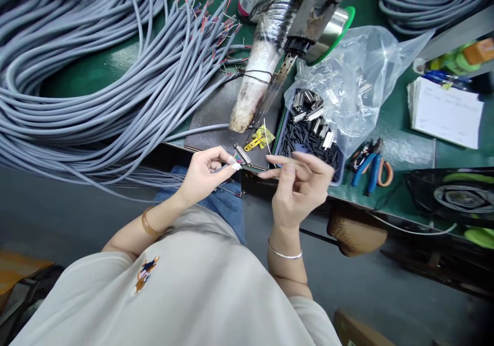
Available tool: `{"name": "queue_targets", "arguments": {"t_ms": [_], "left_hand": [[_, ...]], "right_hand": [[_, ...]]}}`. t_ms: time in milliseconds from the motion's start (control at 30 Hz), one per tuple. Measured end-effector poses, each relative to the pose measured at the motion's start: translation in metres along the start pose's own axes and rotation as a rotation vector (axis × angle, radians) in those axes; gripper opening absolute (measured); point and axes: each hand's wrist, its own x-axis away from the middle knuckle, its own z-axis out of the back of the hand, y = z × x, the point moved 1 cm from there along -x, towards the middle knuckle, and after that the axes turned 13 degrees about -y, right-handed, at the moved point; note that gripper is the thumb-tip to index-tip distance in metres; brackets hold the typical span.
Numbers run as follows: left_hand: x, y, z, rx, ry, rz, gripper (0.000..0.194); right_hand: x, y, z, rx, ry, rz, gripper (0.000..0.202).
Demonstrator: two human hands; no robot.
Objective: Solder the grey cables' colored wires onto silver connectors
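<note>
Thumb and index finger of my left hand pinch the coloured wires right behind a metal multi-pin connector, by the bench edge. To the right of it is my right hand, with two fingers stretched toward the connector and the thumb bent inward. I see nothing held in it. A thin pale strand hangs down close to its fingertips; whether they touch is unclear. Behind the connector, a yellow clip-like piece lies on a dark plate.
Grey cables with stripped ends cover the left. A wrapped tube slants down over the plate. On the right are a bin of connectors and black pieces, a plastic bag, pliers, papers and a fan.
</note>
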Motion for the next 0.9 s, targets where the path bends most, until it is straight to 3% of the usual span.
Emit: {"name": "queue_targets", "arguments": {"t_ms": [133,267,500,900], "left_hand": [[-0.003,-0.001,0.001,-0.001,-0.002,-0.008,0.022],[-0.006,-0.001,0.0,-0.008,0.021,-0.027,0.022],[-0.021,0.001,0.0,-0.017,0.092,-0.086,0.022],[-0.033,0.011,-0.002,-0.034,0.089,-0.105,0.018]], "right_hand": [[0.001,0.006,-0.006,0.062,-0.182,-0.068,0.005],[-0.001,0.011,-0.016,-0.103,-0.293,-0.154,0.009],[-0.01,0.015,-0.02,-0.202,-0.269,-0.161,0.013],[-0.028,0.01,-0.016,-0.162,-0.272,-0.097,0.011]]}}
